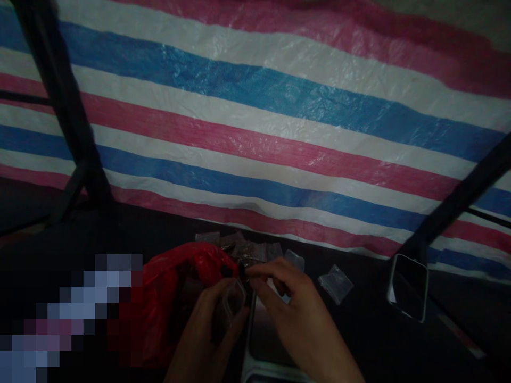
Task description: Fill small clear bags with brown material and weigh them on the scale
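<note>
My left hand (207,314) is closed around a small clear plastic bag (235,300), whose mouth faces up and gapes. Just above that mouth, my right hand (285,295) pinches a small dark item (241,270); its kind is too dim to make out. Under my right hand lies a flat device with a pale edge and dark top (265,335), partly covered by the hand. To the left, a red plastic bag (154,298) stands with its mouth open, its contents lost in shadow. Behind my hands lie several small clear bags (249,250), some with brownish contents.
A flat clear bag (336,284) lies on the dark surface to the right. Beyond it, a phone-like device (408,287) leans near a dark slanted post (451,205). Another dark post (74,117) rises at left. A striped plastic sheet (255,138) hangs behind everything.
</note>
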Demonstrator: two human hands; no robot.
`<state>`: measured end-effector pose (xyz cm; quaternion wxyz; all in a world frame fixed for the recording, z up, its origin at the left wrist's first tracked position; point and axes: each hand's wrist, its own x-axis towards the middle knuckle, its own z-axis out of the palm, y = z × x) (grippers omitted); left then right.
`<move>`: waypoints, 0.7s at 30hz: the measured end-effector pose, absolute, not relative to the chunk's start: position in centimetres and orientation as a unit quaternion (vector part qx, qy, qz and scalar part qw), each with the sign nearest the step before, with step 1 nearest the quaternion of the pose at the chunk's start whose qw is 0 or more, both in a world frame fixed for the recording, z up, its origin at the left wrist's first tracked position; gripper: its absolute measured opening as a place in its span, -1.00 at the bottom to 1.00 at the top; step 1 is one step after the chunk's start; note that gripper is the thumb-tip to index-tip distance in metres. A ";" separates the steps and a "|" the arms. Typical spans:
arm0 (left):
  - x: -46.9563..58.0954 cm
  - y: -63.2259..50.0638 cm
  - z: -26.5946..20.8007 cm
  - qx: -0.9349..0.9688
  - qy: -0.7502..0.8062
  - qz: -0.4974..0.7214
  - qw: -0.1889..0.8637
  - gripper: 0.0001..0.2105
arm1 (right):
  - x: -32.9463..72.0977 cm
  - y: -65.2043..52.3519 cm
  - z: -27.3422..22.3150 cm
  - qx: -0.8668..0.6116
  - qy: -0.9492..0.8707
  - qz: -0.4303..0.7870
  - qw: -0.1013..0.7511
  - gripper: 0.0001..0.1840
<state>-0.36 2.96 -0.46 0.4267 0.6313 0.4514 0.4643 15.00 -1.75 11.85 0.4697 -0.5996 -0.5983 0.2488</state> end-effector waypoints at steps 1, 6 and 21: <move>-0.4 2.8 -0.3 0.633 0.454 0.461 0.426 -0.57 | 15.4 -1.8 11.9 -0.603 -0.595 0.234 0.476 -0.77; -0.5 1.6 1.4 0.643 0.417 0.452 0.457 -0.61 | 15.9 -1.9 11.4 -0.584 -0.599 0.253 0.487 -0.71; 1.0 1.1 2.2 0.626 0.397 0.470 0.479 -0.60 | 20.6 -3.6 9.9 -0.651 -0.517 0.302 0.467 -0.66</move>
